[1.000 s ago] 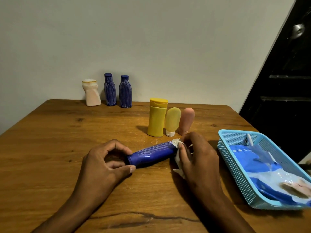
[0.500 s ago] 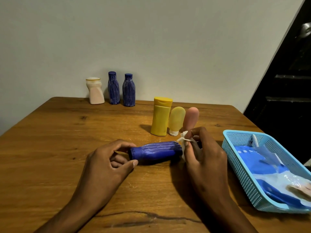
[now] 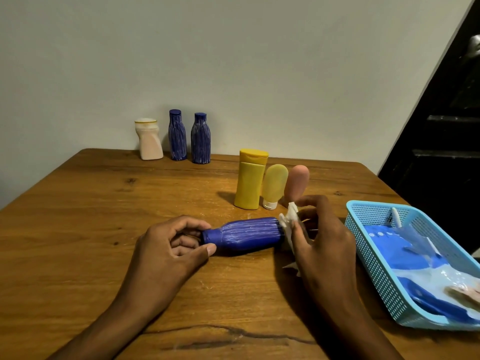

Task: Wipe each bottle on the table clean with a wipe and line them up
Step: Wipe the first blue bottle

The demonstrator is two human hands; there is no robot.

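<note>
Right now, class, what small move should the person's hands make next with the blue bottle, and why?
Probably turn the blue bottle with the left hand, which grips its cap end, while the right hand presses the wipe against its base: white streaks show along its side.

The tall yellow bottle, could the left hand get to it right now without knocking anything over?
Probably yes. The left hand would first have to let go of the blue bottle; bare table lies between it and the yellow bottle, whose left side stands free.
</note>
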